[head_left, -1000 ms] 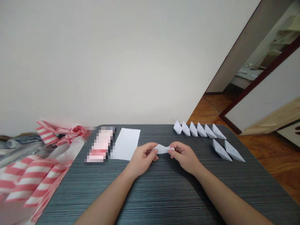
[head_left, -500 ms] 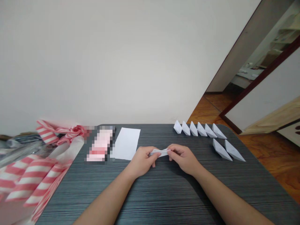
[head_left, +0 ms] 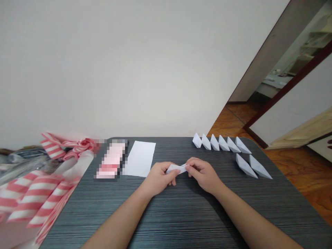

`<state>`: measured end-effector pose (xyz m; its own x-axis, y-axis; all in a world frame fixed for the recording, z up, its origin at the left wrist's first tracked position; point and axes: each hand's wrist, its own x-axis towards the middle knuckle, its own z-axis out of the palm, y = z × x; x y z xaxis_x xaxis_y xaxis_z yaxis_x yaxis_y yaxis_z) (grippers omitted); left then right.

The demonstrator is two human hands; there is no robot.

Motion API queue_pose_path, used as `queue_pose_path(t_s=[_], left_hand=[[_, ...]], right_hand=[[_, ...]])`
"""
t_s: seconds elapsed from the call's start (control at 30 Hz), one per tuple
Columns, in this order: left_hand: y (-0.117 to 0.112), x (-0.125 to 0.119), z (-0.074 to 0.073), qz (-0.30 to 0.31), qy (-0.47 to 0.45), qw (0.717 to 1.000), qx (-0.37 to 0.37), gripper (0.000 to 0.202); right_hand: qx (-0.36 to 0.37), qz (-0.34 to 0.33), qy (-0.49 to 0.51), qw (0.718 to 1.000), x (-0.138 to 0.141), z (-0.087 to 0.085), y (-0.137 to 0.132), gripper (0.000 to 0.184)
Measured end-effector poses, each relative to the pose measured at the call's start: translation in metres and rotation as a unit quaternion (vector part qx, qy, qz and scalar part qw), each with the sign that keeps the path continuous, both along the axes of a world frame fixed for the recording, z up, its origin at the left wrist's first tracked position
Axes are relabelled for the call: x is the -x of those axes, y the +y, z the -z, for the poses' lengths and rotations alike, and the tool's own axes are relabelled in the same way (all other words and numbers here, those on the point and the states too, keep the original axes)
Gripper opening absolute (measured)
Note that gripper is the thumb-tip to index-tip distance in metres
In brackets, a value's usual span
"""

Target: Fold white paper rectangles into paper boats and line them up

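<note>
Between my two hands is a small folded piece of white paper, held just above the dark table. My left hand pinches its left end, with the thumb lying across the front. At the other end, my right hand grips the paper between thumb and fingers. Several folded white paper boats stand in a row at the table's far right. Two more paper boats lie nearer, in front of that row.
White paper sheets lie left of my hands, beside a blurred-out pink and white object. Red-and-white striped cloth is heaped left of the table. A pale wall rises behind, and wooden floor shows at right.
My left thumb has shifted slightly right along the folded paper, and the paper's left part looks opened a little wider. My right hand has hardly moved.
</note>
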<state>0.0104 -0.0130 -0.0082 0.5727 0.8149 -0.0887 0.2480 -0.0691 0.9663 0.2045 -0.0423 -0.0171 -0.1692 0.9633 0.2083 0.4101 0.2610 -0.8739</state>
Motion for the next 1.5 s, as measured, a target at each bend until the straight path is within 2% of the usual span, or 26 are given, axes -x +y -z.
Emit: queue_pose_path(t_s=[0.1, 0.2, 0.3, 0.47, 0.6, 0.8, 1.1, 1.27, 1.5], left_hand=[[0.0, -0.001, -0.001, -0.002, 0.009, 1.0, -0.008, 0.03], [0.0, -0.001, 0.0, -0.013, 0.008, 1.0, -0.003, 0.031], [0.002, -0.001, 0.002, -0.032, -0.007, 0.999, 0.007, 0.029], [0.003, 0.0, 0.004, -0.052, -0.022, 0.998, 0.012, 0.03], [0.004, 0.0, 0.003, -0.047, -0.026, 0.999, 0.007, 0.031], [0.003, -0.001, 0.003, -0.054, -0.019, 0.998, -0.021, 0.031], [0.002, -0.002, 0.002, -0.033, -0.016, 0.997, -0.061, 0.031], [0.002, -0.001, 0.001, -0.029, -0.011, 0.997, -0.067, 0.03], [0.001, -0.003, 0.002, -0.025, -0.009, 0.998, -0.054, 0.028]], right_hand=[[0.011, 0.007, 0.001, 1.0, 0.0, 0.003, 0.0, 0.024], [0.045, 0.036, 0.053, 0.997, 0.0, 0.011, -0.002, 0.012], [0.029, 0.067, 0.062, 0.995, -0.001, 0.016, -0.003, 0.014], [-0.043, 0.033, -0.001, 0.999, -0.004, 0.011, -0.003, 0.017], [-0.062, 0.021, -0.017, 0.998, -0.004, 0.008, -0.003, 0.023], [-0.044, 0.011, -0.011, 0.999, -0.005, 0.01, -0.001, 0.022], [0.019, -0.008, 0.022, 1.0, -0.002, 0.009, 0.001, 0.014], [0.018, 0.001, 0.018, 1.0, -0.001, 0.005, 0.001, 0.015], [0.0, 0.011, -0.008, 1.0, 0.0, 0.0, 0.001, 0.025]])
